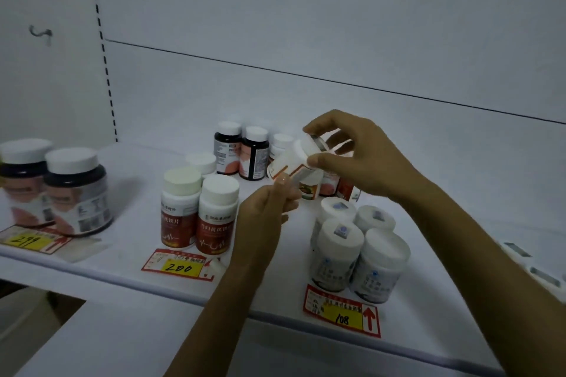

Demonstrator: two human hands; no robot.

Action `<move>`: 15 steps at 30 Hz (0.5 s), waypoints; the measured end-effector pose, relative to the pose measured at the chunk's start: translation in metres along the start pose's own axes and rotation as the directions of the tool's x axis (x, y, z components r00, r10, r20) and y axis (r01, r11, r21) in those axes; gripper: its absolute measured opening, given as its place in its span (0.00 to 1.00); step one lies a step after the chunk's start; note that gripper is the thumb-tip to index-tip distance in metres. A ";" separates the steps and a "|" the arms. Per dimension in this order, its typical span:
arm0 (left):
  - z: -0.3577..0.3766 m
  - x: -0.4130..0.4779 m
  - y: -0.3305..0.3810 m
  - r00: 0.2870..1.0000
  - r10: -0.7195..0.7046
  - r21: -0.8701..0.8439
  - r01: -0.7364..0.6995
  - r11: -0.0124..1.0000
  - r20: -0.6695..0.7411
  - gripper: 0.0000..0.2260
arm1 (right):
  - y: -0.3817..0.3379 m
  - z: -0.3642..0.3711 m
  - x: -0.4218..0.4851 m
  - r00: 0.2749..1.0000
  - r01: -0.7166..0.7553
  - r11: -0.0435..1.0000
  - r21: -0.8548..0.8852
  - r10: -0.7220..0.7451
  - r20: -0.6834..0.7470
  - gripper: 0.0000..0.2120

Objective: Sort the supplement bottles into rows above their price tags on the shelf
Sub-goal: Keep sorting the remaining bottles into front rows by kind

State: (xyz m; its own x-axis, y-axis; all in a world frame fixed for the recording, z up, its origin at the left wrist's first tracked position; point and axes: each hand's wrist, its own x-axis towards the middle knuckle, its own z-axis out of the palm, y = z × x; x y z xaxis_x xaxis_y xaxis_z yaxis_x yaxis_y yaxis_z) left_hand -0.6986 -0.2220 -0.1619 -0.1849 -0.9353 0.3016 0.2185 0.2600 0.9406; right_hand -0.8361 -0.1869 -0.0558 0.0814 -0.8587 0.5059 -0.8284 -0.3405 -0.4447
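Observation:
Both hands hold one white bottle with an orange-striped label (pixel 291 164), tilted in the air above the shelf (pixel 128 272). My right hand (pixel 355 159) grips its cap end; my left hand (pixel 263 217) pinches its lower end. Two red-labelled bottles (pixel 199 214) stand above the "200" price tag (pixel 180 265). Several white bottles (pixel 358 251) stand above the "108" tag (pixel 341 312). Two big dark jars (pixel 61 193) sit above the "299" tag (pixel 30 240). An unsorted cluster of dark and orange-labelled bottles (pixel 245 153) stands at the back, partly hidden by my hands.
The shelf's white back panel (pixel 306 24) rises behind the bottles, with a slotted upright (pixel 105 64) at the left. A lower shelf level (pixel 122 343) shows beneath the front edge. White objects (pixel 539 272) lie at the far right edge.

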 end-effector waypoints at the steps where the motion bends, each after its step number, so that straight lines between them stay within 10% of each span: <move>1: 0.004 -0.004 0.007 1.000 -0.015 -0.035 0.015 0.999 -0.004 0.15 | -0.003 -0.004 -0.012 0.999 0.000 0.998 0.057 0.002 -0.038 0.15; 9: 0.028 -0.055 0.031 0.987 0.130 0.003 -0.130 0.991 -0.098 0.23 | -0.015 -0.036 -0.088 0.978 0.049 0.928 0.370 0.031 -0.207 0.18; 15: 0.047 -0.098 0.051 0.985 -0.006 -0.164 0.035 0.986 0.175 0.17 | -0.014 -0.054 -0.129 0.963 0.095 0.859 0.504 0.050 -0.266 0.18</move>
State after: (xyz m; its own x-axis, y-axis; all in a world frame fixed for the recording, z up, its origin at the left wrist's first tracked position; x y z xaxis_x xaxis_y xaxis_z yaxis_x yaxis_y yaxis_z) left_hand -0.7144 -0.1062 -0.1357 -0.3507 -0.8805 0.3189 0.3662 0.1844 0.9121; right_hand -0.8650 -0.0505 -0.0755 -0.1104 -0.7420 0.6613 -0.4242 -0.5665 -0.7064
